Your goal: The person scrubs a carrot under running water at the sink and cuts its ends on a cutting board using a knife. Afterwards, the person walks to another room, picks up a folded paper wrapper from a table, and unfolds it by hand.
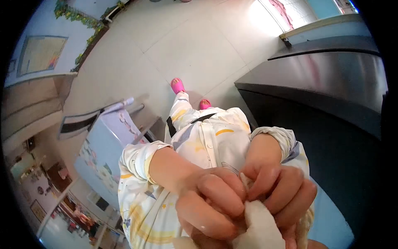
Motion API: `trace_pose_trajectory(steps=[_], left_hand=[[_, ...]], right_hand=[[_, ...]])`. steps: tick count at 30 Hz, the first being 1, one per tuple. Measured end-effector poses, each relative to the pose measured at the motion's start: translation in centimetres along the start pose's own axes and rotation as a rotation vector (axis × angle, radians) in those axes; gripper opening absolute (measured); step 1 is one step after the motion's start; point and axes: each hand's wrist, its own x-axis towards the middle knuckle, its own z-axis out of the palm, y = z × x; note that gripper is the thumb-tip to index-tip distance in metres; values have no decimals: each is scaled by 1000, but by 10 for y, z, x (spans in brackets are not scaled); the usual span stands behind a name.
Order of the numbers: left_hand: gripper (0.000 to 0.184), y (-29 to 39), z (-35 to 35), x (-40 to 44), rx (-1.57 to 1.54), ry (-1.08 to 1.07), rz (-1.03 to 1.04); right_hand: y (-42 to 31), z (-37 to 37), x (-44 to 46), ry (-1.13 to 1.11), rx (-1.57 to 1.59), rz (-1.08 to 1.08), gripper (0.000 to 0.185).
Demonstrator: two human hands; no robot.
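Close to the camera, at the bottom of the view, both hands are raised and bent inward in front of the patterned white clothing [207, 143]. My left hand [211, 203] is closed, its fingers curled and its tips pressed together. Beside it, nearly touching, my right hand [282, 197] is closed too, with thumb and fingers pinching. Between and under them is a soft off-white piece [261, 228], looking like cloth or dough; I cannot tell which. A small pale end shows between the fingertips. Much of the piece is hidden by the fingers and the frame's lower edge.
A black, shiny-topped cabinet-like block [315, 79] stands on the right. At left are a pale blue floral-covered piece of furniture [101, 155] and a framed panel [42, 54] on the wall. Tiled floor [195, 45] lies ahead, beyond the pink slippers [177, 85].
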Motion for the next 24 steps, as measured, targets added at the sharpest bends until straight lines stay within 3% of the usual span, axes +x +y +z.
trace_pose_trajectory(steps=[2, 5, 8, 11, 17, 20, 24], left_hand=[[23, 2, -1, 15, 59, 190, -42], [23, 5, -18, 50, 2, 92, -15], [24, 5, -37, 92, -43, -11, 5], [26, 3, -54, 132, -93, -84, -4], [30, -18, -77, 194, -185, -171, -23], [32, -36, -79, 219, -232, -195, -27], [36, -64, -70, 246, -280, -208, 9]], right_hand=[[26, 15, 11, 89, -75, -57, 30], [73, 47, 28, 190, -173, -241, 33], [106, 80, 49, 374, 271, -96, 40], [132, 96, 76, 290, 329, 58, 45], [171, 101, 108, 725, 232, -8, 44], [178, 77, 106, 720, 89, 8, 44], [206, 50, 141, 713, -172, -304, 39]])
